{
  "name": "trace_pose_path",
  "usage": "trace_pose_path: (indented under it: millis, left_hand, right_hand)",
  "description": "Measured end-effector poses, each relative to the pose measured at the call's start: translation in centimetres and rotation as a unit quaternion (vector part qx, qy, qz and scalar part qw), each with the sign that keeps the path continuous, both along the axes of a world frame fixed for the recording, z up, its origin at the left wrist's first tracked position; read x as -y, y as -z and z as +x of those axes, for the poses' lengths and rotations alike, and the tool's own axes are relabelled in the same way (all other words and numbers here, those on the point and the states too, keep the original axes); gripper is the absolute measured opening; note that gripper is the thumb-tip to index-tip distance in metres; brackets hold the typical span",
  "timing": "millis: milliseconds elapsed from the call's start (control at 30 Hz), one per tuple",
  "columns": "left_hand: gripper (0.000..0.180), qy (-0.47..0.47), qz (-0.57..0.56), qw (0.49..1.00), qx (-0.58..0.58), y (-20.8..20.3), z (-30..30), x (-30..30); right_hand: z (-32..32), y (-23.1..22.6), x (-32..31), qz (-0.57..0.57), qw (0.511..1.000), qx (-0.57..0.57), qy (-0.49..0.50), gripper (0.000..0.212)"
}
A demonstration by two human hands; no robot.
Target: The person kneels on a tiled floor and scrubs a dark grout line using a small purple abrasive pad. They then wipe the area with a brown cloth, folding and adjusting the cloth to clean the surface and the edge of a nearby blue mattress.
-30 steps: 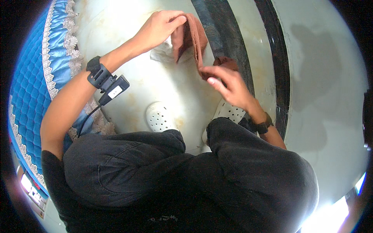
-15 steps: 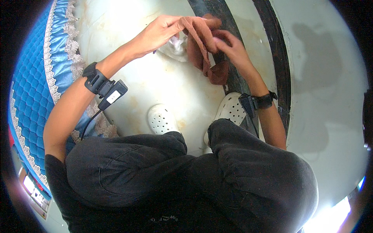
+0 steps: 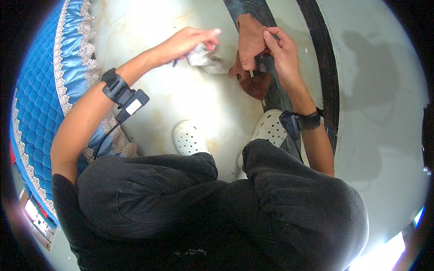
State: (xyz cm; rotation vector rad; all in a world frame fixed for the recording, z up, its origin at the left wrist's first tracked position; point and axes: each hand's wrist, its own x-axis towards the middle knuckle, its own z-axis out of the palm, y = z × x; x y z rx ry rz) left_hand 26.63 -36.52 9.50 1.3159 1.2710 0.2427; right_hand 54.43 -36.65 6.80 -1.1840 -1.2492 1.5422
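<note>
My right hand [image 3: 281, 47] pinches the edge of a piece of brown fabric [image 3: 252, 39] between thumb and fingers. The fabric hangs in folds, and its lower part [image 3: 256, 86] droops over the dark floor band. I cannot tell what kind of item it is. My left hand [image 3: 192, 41] is apart from it, to the left, with the index finger stretched out and the other fingers loosely bent and a little blurred. Just below the left hand is a crumpled white cloth [image 3: 207, 61], partly hidden by it. Whether they touch I cannot tell.
At the left stands a bed with a blue quilted cover [image 3: 38, 104] and a lace-trimmed skirt [image 3: 72, 45]. White perforated clogs [image 3: 190, 139] are on my feet on the pale floor [image 3: 149, 99]. Dark bands [image 3: 323, 58] cross the floor. Each wrist wears a black strapped device [image 3: 120, 90] with a cable.
My left hand has let go of the brown fabric and moved slightly left. My right hand has shifted right, holding the fabric alone, which now hangs more spread out.
</note>
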Motion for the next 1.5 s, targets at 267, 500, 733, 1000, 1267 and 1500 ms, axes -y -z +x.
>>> trace_pose_path:
  millis: [267, 500, 733, 1000, 1267, 1500]
  left_hand:
    - [0.056, 0.058, -0.1, 0.991, 0.06, -1.4, 2.1, 1.3]
    - [0.06, 0.074, -0.167, 0.976, 0.123, -1.1, 1.1, 2.7]
    - [0.046, 0.059, -0.095, 0.992, 0.067, -0.3, 0.2, 2.0]
    - [0.036, 0.055, -0.014, 0.987, 0.148, -3.3, 2.0, 0.9]
    - [0.029, 0.062, 0.222, 0.973, 0.032, -5.5, 1.0, -0.9]
    - [0.025, 0.009, 0.34, 0.933, 0.119, -12.0, 4.0, -1.8]
  right_hand:
    - [-1.6, -3.1, 1.0, -0.069, 0.984, -0.162, -0.035, 0.024]
    - [-1.1, -3.8, 1.1, -0.12, 0.966, -0.204, -0.1, 0.028]
    - [-0.2, 0.4, 0.6, 0.079, 0.974, 0.202, 0.064, 0.027]
    - [-0.3, 0.5, 4.0, -0.07, 0.985, 0.125, -0.101, 0.051]
    - [0.1, -4.2, 3.0, 0.03, 0.999, -0.009, -0.002, 0.029]
    - [2.8, -8.8, 0.9, 0.253, 0.963, 0.046, 0.085, 0.032]
